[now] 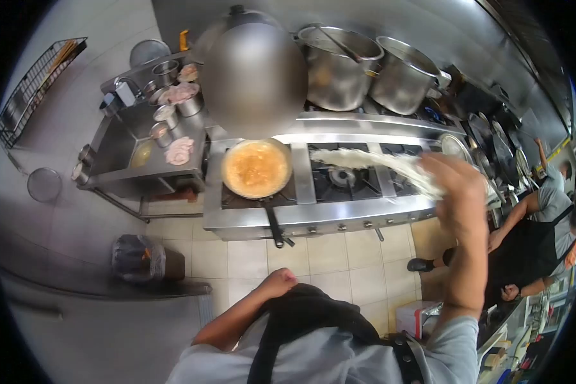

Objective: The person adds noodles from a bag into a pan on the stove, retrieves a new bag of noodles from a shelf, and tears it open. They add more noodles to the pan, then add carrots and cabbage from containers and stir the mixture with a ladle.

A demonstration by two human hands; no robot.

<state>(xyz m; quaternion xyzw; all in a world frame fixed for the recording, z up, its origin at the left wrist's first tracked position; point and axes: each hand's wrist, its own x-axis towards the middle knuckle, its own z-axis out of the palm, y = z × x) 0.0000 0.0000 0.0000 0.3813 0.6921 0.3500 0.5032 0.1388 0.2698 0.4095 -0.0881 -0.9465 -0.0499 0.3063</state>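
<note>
The food (257,168) is mottled orange with a paler yellow edge, the pan handle (274,224) black, the blurred strip (411,168) probably creamy white, the stove (301,214) silver-grey, the meat (179,151) pale pink, the apron (313,313) black.

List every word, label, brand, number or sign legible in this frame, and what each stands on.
None can be read.
Stove knobs: any markings are too small to read.
Red-and-white box: any print is too small and blurred.
Pan handle: no lettering can be made out.
</note>
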